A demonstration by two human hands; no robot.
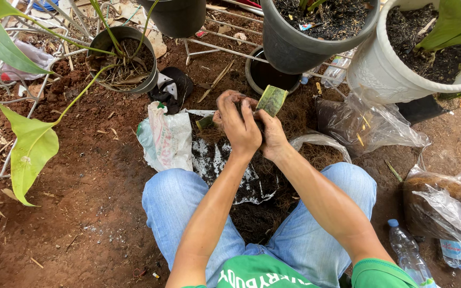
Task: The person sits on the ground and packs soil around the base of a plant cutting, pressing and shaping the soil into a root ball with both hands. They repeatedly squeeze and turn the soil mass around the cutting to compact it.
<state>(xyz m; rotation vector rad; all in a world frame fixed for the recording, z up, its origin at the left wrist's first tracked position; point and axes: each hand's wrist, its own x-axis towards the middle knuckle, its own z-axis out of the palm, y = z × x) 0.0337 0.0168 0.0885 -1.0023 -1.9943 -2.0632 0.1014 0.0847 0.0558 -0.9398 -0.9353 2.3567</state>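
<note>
My left hand (239,124) and my right hand (272,137) are pressed together around a dark clump of soil and roots (257,125), held above a white sack of black potting mix (241,176) that lies between my knees. A short green-yellow plant stub (272,100) sticks up from the clump between my fingers. Both hands are smeared with reddish dirt. The lower part of the clump is hidden by my hands.
Several pots ring the spot: a small dark pot with a leafy plant (126,58), a large grey pot (316,32), a white pot (417,48), an empty dark pot (268,74). Clear plastic bags (369,122) and a fibre-filled bag (449,200) lie right; a plastic bottle (409,256) stands by my knee.
</note>
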